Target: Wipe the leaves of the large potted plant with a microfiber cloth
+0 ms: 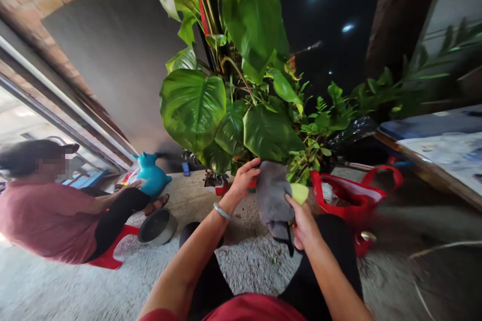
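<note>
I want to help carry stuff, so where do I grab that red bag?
Grip the red bag by its looped handle on the right, coming from above on that side. The loop arches up and out from the rim, so fingers should slip through easily; the person's right knee is close to the other side.

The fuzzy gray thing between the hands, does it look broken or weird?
Nothing looks broken: the gray plush piece shows no visible tear. A yellow piece juts out beside the right hand, and a black strip hangs below.
</note>
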The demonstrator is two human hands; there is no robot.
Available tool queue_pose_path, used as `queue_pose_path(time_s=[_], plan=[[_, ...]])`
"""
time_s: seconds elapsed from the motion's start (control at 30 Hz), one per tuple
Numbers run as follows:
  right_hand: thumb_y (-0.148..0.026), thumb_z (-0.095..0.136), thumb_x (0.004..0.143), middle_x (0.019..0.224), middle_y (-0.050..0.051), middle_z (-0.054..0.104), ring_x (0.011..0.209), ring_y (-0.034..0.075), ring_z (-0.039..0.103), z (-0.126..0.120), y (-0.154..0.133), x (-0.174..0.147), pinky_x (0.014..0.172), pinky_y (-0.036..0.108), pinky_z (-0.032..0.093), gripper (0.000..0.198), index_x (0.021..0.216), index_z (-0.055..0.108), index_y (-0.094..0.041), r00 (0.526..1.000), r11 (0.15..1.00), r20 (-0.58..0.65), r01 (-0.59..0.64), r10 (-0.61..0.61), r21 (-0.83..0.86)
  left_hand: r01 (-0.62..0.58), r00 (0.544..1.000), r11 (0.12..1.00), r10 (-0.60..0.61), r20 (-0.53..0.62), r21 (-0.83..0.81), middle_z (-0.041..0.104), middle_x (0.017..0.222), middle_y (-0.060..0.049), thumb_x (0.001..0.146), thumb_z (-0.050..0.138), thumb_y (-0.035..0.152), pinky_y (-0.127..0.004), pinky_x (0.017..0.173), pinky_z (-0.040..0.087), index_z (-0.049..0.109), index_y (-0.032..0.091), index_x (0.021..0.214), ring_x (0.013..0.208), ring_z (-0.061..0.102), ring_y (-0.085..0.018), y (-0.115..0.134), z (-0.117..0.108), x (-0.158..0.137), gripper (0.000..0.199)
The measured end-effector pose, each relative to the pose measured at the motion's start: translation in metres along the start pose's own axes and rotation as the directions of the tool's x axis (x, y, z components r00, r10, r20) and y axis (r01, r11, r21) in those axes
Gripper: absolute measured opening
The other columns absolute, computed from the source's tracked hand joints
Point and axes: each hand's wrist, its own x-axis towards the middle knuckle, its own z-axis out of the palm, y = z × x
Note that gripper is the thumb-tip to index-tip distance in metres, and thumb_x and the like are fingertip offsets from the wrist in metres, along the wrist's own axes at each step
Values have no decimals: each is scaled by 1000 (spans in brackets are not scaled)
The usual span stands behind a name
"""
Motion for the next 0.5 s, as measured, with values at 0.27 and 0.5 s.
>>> queue_pose_path(time_s=[0.27,0.5], plan=[[-36,87,47,74,3,76,80,32,77,-57,2,8,72,45,65,45,87,70,-22,956,982,-249,-120,154,148,271,923,952,-298,-242,-142,75,108,-11,66,88,26,-33,77,54,73,17,102,81,67,-18,-72,-73,-53,41],[-38,85,63,94,2,78,104,27,73,-45,-67,83,78,42,64,43,99,63,-28,913,986,-407,39,30,161,479,808,864,-502,-308,-152,74,92,-5,68,86,25,-28,68,53,68,20,96,72,66,-15,-142,-86,-92,33]])
